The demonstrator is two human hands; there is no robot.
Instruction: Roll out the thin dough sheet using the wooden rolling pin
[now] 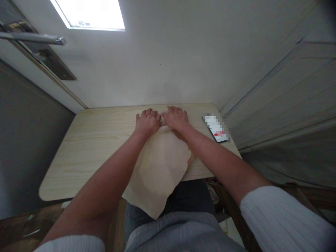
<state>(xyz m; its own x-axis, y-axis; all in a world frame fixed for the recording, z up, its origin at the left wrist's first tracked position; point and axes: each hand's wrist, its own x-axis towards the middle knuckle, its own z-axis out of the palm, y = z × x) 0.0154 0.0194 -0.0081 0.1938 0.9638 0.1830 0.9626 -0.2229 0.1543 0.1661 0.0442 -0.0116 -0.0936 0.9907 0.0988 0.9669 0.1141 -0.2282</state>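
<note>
A pale beige cloth [160, 168] lies on a light wooden table [97, 147] and hangs over its near edge onto my lap. My left hand [147, 122] and my right hand [175, 118] rest side by side on the cloth's far end, near the wall. Both hands lie palm down with the fingers curled onto the cloth's far edge. My forearms run along either side of the cloth.
A phone [216, 128] lies on the table's right side, close to my right forearm. A white wall stands right behind the table. A grey door with a metal handle [34, 38] is at the left, and panelled boards lean at the right.
</note>
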